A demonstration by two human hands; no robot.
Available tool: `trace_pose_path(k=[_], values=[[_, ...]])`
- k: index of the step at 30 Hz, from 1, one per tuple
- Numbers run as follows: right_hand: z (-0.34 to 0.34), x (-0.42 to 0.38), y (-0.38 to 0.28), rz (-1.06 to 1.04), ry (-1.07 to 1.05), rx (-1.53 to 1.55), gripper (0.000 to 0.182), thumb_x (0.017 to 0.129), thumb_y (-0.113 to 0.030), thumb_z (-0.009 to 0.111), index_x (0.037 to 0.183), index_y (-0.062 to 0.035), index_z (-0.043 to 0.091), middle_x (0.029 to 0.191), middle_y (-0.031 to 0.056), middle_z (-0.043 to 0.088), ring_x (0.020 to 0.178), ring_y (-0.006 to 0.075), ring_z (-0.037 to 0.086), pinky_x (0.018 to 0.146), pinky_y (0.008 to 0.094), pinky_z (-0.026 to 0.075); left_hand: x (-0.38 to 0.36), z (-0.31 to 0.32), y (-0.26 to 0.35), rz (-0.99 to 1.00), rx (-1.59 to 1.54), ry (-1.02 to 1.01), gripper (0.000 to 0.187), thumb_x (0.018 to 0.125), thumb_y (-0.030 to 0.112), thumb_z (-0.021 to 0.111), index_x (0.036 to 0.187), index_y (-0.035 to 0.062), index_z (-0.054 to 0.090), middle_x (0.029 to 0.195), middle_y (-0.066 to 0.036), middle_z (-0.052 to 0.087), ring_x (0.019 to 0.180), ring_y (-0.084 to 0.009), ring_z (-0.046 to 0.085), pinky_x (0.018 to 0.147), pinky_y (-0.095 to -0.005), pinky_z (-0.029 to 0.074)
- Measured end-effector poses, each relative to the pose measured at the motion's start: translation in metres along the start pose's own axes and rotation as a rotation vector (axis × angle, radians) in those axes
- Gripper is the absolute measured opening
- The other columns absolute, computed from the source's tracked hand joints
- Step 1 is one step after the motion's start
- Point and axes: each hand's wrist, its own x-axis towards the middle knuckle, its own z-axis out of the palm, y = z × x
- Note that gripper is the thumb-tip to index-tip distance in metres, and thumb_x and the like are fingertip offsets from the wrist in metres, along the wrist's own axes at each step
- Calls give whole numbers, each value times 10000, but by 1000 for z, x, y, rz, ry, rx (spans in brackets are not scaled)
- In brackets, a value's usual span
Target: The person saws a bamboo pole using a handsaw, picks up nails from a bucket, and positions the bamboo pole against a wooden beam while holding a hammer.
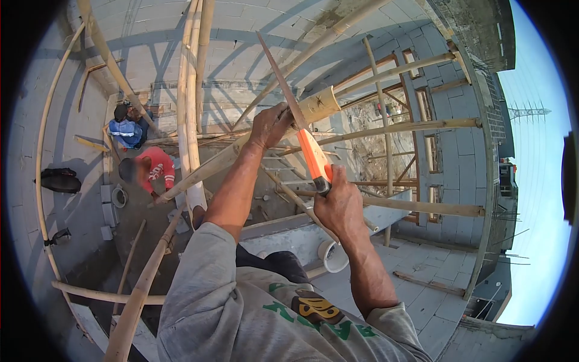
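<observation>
My left hand (pixel 269 125) grips a thick bamboo pole (pixel 223 158) just below its cut end (pixel 321 104). My right hand (pixel 341 205) holds a hand saw by its orange handle (pixel 315 155). The saw's blade (pixel 281 76) runs up and to the left, lying across the bamboo pole right beside my left hand. The pole slants down to the left through a bamboo scaffold. I wear a grey shirt with green print.
Bamboo scaffold poles (pixel 192 90) cross all around, upright and slanted. Far below, a person in red (pixel 151 171) and a person in blue (pixel 127 128) stand on the ground. Grey block walls (pixel 458 151) surround. A white pipe end (pixel 333 256) sits by a ledge.
</observation>
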Motion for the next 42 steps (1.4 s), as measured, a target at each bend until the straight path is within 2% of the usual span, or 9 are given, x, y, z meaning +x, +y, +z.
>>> trace_pose_path(k=[3,8,13,18,26,29,32,36,42], values=[[-1,-18,4,4,14,18,471,726,-9,589,1159,-17,403,731,275,602,693,478,607,625,567,471,0,1,0,-85,-70,-23,415,897,457,575,1049,77,645,868,-161,684,821,-357,658,713,-415,489],[-7,-54,21,38,-14,0,468,730,-5,584,1161,-26,402,749,263,617,708,481,613,632,570,480,-2,9,-1,29,-21,87,402,904,448,564,1005,68,642,814,-159,677,783,-354,660,695,-419,491],[5,12,-2,48,-43,-61,472,739,-2,587,1174,-20,404,792,255,632,701,485,612,644,564,483,-5,5,6,27,1,72,389,914,438,561,952,57,630,779,-169,660,770,-379,646,679,-428,488],[1,-66,32,-16,51,23,471,737,-8,596,1167,-17,406,813,267,624,701,479,610,640,564,476,-2,12,-6,108,-122,99,374,923,422,543,932,56,619,795,-185,653,792,-391,638,680,-437,488],[13,5,4,-9,17,-11,470,711,-40,599,1122,-13,373,702,271,613,670,470,616,612,557,482,-7,8,3,56,58,121,374,919,412,562,950,45,624,851,-184,659,827,-377,643,723,-443,492],[10,-62,33,-34,43,-3,498,726,-21,602,1166,-10,368,732,264,625,671,472,618,620,562,491,-5,11,0,92,-34,147,385,923,421,555,963,46,634,842,-164,663,818,-358,651,729,-426,496],[-3,-70,28,-36,44,20,522,724,-14,610,1186,-17,367,744,262,630,669,468,620,618,559,494,-7,11,4,103,56,178,366,921,403,559,952,46,632,830,-162,661,812,-353,652,722,-415,495],[16,14,-6,10,25,-33,473,732,-56,619,1141,-7,387,714,262,621,664,466,618,614,552,480,-11,10,8,87,58,174,338,913,376,570,945,44,627,827,-167,656,802,-353,649,712,-414,494],[2,-68,27,-5,19,59,546,703,-37,635,1183,-29,374,700,249,616,665,472,615,612,548,487,-9,13,1,106,78,187,460,919,492,512,936,46,622,811,-163,643,780,-335,642,700,-409,493]])
